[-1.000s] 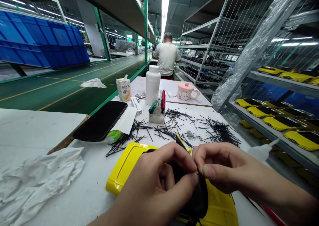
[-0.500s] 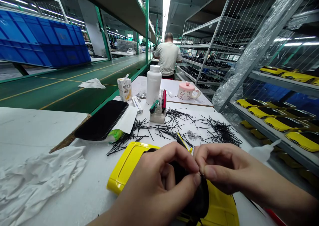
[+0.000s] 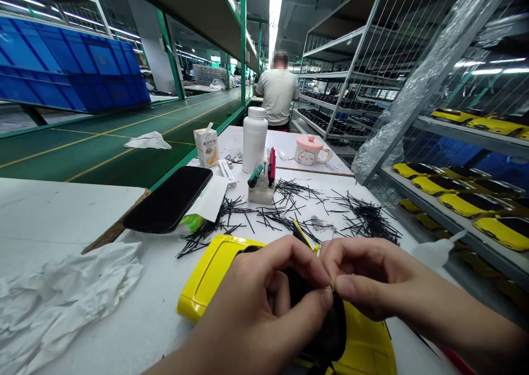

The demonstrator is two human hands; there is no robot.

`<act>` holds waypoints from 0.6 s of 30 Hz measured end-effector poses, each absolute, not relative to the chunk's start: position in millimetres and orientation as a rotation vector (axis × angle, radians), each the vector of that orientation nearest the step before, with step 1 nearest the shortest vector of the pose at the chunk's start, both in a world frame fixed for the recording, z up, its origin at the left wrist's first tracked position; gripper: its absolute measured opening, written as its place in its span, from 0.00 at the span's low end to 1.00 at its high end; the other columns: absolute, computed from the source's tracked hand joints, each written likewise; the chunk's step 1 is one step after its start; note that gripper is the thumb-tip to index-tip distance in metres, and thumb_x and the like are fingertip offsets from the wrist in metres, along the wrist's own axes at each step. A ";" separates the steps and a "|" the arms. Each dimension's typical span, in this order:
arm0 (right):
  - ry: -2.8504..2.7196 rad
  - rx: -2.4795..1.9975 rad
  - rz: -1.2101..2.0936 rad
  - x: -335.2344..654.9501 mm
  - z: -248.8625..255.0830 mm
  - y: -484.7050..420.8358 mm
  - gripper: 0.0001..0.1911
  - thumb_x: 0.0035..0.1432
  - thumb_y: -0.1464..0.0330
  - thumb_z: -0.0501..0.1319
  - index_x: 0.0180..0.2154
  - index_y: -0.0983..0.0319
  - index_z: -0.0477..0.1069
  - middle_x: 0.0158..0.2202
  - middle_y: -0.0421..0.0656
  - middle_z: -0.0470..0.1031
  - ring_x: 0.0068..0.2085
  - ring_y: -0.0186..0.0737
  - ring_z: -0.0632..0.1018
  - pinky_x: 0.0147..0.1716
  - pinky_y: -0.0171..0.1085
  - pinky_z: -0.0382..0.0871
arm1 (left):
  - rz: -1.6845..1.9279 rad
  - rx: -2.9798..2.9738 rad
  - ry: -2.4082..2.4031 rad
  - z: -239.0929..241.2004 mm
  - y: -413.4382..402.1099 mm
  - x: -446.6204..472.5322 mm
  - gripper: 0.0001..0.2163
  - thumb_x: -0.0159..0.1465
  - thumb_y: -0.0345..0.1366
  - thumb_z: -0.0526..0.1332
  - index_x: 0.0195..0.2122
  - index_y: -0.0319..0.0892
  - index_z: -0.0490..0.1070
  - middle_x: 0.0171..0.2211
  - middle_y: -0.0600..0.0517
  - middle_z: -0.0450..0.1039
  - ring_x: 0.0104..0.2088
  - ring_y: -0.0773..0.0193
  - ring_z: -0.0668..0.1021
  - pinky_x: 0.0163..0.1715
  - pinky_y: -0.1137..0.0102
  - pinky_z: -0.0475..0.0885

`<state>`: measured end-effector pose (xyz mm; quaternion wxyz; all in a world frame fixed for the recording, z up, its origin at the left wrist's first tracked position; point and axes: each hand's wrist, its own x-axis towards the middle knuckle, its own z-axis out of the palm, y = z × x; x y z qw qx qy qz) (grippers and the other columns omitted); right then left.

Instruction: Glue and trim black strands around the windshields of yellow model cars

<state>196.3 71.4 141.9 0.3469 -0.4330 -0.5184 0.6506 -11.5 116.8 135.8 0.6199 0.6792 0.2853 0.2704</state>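
A yellow toy car body [image 3: 206, 278] with a black roof and windows lies on the white table below my hands. My left hand [image 3: 268, 303] reaches across it, thumb and forefinger pinched together over the dark part. Fingertip to fingertip with it, my right hand [image 3: 367, 278] is also pinched. Whatever small thing sits between the fingertips is hidden. A yellow and black piece [image 3: 305, 235] sticks up just behind the hands. Many thin black strips [image 3: 367, 215] are scattered over the table beyond the car.
A black phone [image 3: 169, 198] lies at left, with crumpled white cloth [image 3: 61, 303] nearer. Behind stand a tool block [image 3: 261, 194], white bottle [image 3: 255, 140], drink carton [image 3: 206, 148] and pink-lidded mug [image 3: 309, 150]. Racks of yellow car bodies [image 3: 471, 204] flank the right; a person [image 3: 276, 96] sits ahead.
My hands stay almost still at the same spot, the right fingertips shifting very slightly. On the green belt, the white tissue has slid a little to the left.
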 end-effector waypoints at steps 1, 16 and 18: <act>-1.358 -1.137 1.664 196.6 141.0 70.2 0.14 0.65 0.56 0.69 0.37 0.60 0.75 0.29 0.35 0.65 0.27 0.28 0.58 0.25 0.27 0.54 | 0.635 1.566 0.649 134.9 116.5 -11.6 0.03 0.62 0.34 0.65 0.33 0.44 0.72 0.17 0.63 0.57 0.17 0.73 0.59 0.15 0.79 0.51; -2.071 -1.027 0.086 179.0 141.9 57.3 0.10 0.63 0.81 0.56 0.40 0.63 0.71 0.31 0.39 0.77 0.31 0.26 0.77 0.33 0.22 0.70 | 0.804 1.726 0.735 140.0 114.1 -10.0 0.03 0.61 0.33 0.64 0.30 0.45 0.72 0.15 0.63 0.59 0.16 0.73 0.61 0.15 0.79 0.55; -2.093 -1.034 -0.003 179.4 141.7 55.3 0.08 0.64 0.81 0.57 0.39 0.64 0.71 0.30 0.40 0.77 0.31 0.29 0.76 0.31 0.26 0.70 | 0.821 1.779 0.712 141.7 111.9 -10.1 0.03 0.62 0.30 0.65 0.32 0.46 0.72 0.17 0.63 0.64 0.17 0.74 0.66 0.16 0.81 0.59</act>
